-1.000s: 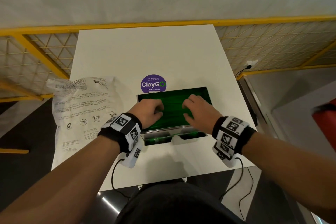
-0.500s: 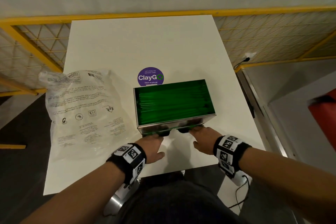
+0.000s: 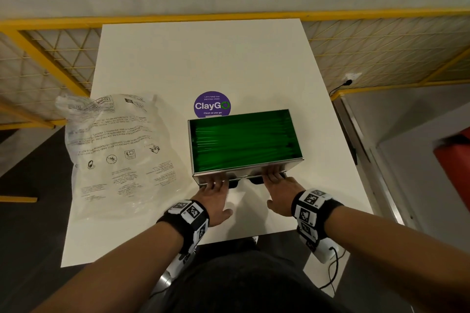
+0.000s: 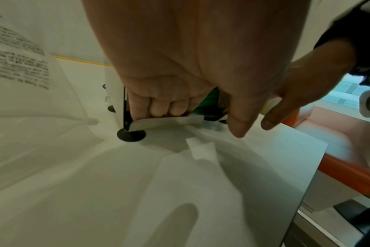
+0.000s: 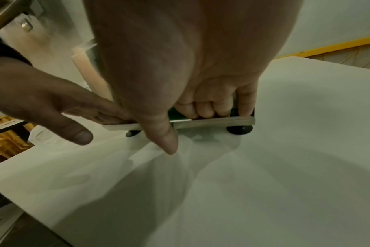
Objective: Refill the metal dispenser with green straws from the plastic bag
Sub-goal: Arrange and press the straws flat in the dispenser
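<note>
The metal dispenser (image 3: 248, 173) stands on the white table (image 3: 198, 58), open on top and filled with green straws (image 3: 244, 142). The clear printed plastic bag (image 3: 119, 150) lies flat to its left. My left hand (image 3: 213, 189) and right hand (image 3: 278, 183) are at the dispenser's near bottom edge. In the left wrist view the left hand's fingers (image 4: 158, 108) curl over the front metal lip (image 4: 167, 122) into the tray, thumb free. In the right wrist view the right hand's fingers (image 5: 207, 107) curl over the same lip (image 5: 211, 121), with a little green behind them.
A purple ClayGo sticker (image 3: 212, 105) sits just behind the dispenser. Yellow mesh railing (image 3: 381, 48) runs behind and beside the table. The table's near edge (image 3: 229, 241) lies right behind my wrists. A red object (image 3: 455, 160) is at the far right.
One second ago both hands lay on top of the straws inside the dispenser. They have come back and down to its front bottom lip and hold there.
</note>
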